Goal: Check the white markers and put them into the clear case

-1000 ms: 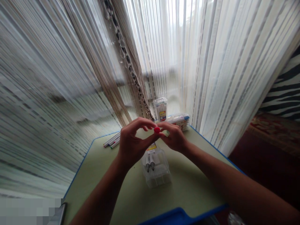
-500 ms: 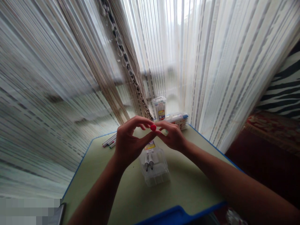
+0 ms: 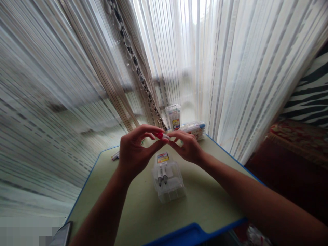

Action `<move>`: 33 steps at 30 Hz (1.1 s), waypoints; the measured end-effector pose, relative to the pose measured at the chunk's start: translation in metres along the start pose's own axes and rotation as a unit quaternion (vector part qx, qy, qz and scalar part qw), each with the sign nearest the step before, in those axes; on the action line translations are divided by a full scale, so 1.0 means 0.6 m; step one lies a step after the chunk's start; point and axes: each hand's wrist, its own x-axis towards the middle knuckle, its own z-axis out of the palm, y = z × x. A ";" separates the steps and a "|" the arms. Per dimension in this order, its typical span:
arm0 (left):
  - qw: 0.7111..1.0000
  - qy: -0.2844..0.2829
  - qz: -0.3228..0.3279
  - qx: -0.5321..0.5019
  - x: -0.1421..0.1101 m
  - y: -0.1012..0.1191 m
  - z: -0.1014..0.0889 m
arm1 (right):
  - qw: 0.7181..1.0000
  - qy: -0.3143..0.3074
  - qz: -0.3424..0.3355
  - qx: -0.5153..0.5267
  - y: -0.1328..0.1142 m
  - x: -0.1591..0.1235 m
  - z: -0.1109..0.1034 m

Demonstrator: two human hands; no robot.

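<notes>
My left hand (image 3: 134,150) pinches a marker (image 3: 160,135) with a red end and a white barrel between thumb and fingers, raised above the table. The thumb and fingertips of my right hand (image 3: 188,147) close on the white end, so both hands meet at the marker. Below them, an opened clear plastic case (image 3: 173,193) lies on the table, a yellow and blue label on its far part. Inside it are two markers (image 3: 162,181) with dark grey ends. Behind my left hand, other markers (image 3: 115,156) lie on the table, mostly hidden.
The green table (image 3: 205,205) has a blue edge. At its back stand a clear marker box (image 3: 174,118) and a pack of markers (image 3: 194,130). String curtains (image 3: 179,51) hang close behind. A dark flat device (image 3: 65,234) shows at the lower left.
Both hands have shifted slightly, the left one leftward. The marker has turned from end-on to sideways, so its white barrel shows now beside the red end.
</notes>
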 end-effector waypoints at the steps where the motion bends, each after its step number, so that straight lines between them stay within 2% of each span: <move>1: 1.000 0.000 0.000 0.002 0.000 0.000 0.000 | 1.000 -0.001 0.001 0.000 0.000 0.000 0.000; 33: 0.999 -0.028 0.020 0.028 -0.002 0.013 0.002 | 1.000 -0.002 0.001 0.019 -0.006 0.002 -0.001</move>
